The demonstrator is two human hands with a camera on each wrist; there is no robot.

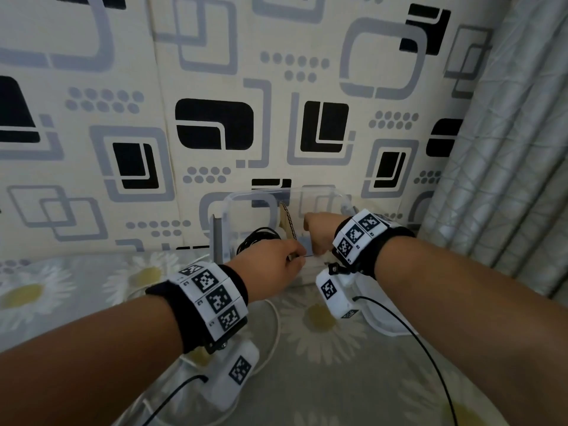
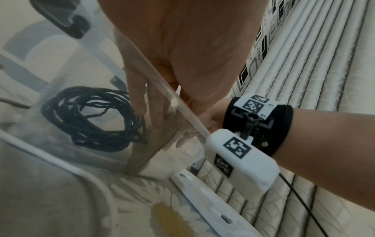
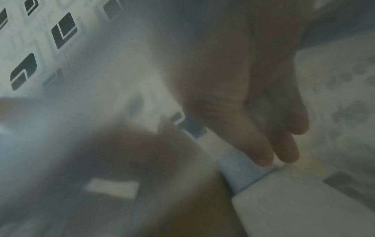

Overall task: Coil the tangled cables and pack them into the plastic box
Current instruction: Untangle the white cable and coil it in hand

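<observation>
A coiled black cable (image 2: 89, 118) is lying inside the clear plastic box (image 1: 233, 201), which is standing on the daisy-print bench (image 1: 322, 348) against the patterned wall (image 1: 215, 87). The left hand (image 1: 270, 265) is gripping the box's near rim, fingers (image 2: 138, 89) reaching down inside. The right hand (image 1: 319, 232) is resting at the rim beside a cardboard divider (image 1: 287, 221), its fingers (image 3: 261, 144) lying straight and together

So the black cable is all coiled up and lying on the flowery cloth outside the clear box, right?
Not quite. The black cable is coiled up, but it lies inside the clear box, not out on the flowery cloth. The left wrist view shows it through the box's see-through wall, and the head view shows it in there too.
</observation>
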